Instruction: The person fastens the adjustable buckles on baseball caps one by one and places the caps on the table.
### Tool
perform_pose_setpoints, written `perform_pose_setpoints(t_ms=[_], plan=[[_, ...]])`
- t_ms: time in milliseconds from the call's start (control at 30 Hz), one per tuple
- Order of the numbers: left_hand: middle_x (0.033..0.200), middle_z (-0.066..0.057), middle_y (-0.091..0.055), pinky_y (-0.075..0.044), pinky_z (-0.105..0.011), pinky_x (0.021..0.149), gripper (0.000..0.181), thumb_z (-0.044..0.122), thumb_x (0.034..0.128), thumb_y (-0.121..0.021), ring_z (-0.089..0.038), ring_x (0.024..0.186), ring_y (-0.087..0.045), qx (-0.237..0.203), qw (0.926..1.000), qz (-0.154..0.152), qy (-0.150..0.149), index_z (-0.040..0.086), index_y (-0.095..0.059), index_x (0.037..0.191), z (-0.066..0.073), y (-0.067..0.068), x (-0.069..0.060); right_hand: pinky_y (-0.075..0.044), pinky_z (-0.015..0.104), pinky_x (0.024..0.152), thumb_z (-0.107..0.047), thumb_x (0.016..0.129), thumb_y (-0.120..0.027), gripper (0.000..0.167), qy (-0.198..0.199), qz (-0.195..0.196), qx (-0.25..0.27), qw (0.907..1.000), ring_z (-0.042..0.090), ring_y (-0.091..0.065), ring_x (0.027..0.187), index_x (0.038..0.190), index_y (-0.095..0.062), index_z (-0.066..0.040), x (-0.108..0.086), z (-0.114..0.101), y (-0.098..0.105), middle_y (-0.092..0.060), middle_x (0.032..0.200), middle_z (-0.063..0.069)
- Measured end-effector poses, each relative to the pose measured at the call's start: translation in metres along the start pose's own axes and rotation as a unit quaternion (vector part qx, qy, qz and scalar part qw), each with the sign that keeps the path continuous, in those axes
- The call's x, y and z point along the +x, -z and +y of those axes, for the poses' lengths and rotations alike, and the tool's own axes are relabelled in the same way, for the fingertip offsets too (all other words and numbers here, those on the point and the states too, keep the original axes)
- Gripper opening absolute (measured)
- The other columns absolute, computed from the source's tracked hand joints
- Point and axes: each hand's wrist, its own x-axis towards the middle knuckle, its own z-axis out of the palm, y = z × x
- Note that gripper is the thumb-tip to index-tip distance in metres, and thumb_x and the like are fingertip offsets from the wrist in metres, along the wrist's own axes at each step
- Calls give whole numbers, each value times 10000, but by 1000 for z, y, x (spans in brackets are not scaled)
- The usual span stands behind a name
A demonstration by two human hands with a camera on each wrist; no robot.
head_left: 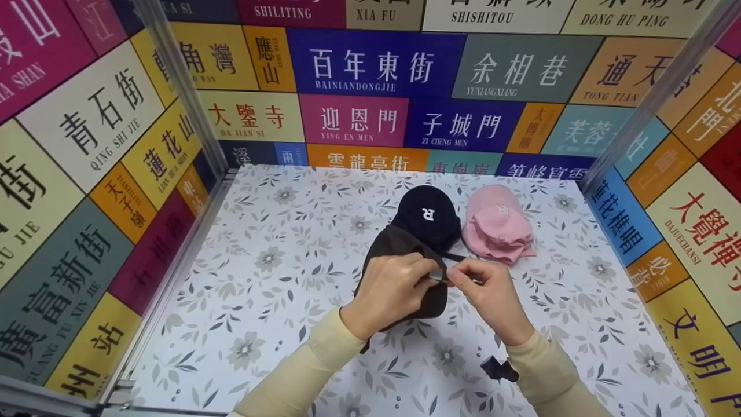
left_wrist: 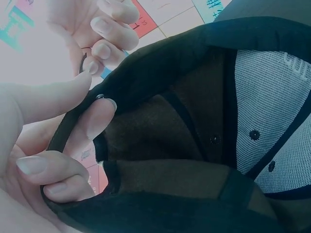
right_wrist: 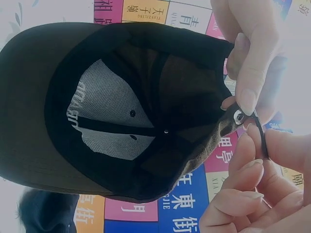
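A dark brown cap (head_left: 385, 252) is held off the table, its mesh-lined inside (right_wrist: 112, 116) facing the right wrist camera. My left hand (head_left: 393, 292) pinches the cap's rear band between thumb and fingers, beside a small round metal eyelet (right_wrist: 239, 117). With thumb and fingertips, my right hand (head_left: 489, 295) pinches the free end of the thin dark strap (right_wrist: 263, 141) close to the left thumb. In the left wrist view the band (left_wrist: 60, 136) curves around the left fingers. Whether the strap passes through a buckle cannot be seen.
Beyond the brown cap sit a navy cap (head_left: 425, 211) with a white letter and a pink cap (head_left: 498, 223) to its right. A small dark object (head_left: 498, 368) is by the right cuff. Sign-patterned walls (head_left: 370, 63) enclose the floral tabletop (head_left: 278, 301).
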Motion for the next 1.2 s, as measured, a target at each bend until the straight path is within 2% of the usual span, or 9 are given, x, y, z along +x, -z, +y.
perform_pose_setpoints(t_ms=[200,400,600,933,1067,1200], plan=[[765,96,-610,-489,-292,553,94,187,834,-795,-104,595,-597,31,10000,13,8,191,-730,901,1,2,1,-468,230,627,-41,944,-683,93,212,-129,-245,9994,141,-581,697,866,-724,-10,1,-2,0,-669,789,143],[739,92,-585,-472,-294,524,64,206,858,-773,-107,562,-561,129,9999,13,-35,186,-716,879,3,1,0,-429,221,550,-32,944,-679,76,344,-255,-381,9984,169,-560,701,877,-717,-36,2,-6,-8,-651,783,93],[734,98,-580,-468,-293,524,48,219,882,-753,-107,559,-555,145,9999,23,-38,190,-715,876,3,1,1,-422,227,549,14,923,-687,107,352,-130,-322,9988,168,-545,691,826,-686,-32,2,-7,-13,-635,765,76],[741,100,-585,-465,-289,526,50,232,899,-738,-103,568,-557,209,9997,-35,-114,196,-707,882,3,0,1,-428,230,561,-8,910,-714,131,293,-105,-288,9991,169,-552,681,788,-688,-47,3,-6,-9,-636,745,67],[747,101,-596,-464,-284,527,46,227,896,-738,-98,570,-558,224,9996,-30,-139,196,-707,883,2,0,1,-432,225,568,-11,908,-718,136,279,-86,-251,9993,156,-551,671,783,-688,-57,3,-3,-8,-634,744,63],[758,105,-607,-466,-288,529,51,232,888,-748,-100,578,-568,210,9997,-37,-134,200,-707,888,2,0,1,-437,226,569,-52,910,-732,136,241,-85,-275,9993,153,-554,666,786,-701,-97,5,15,-5,-642,747,55]])
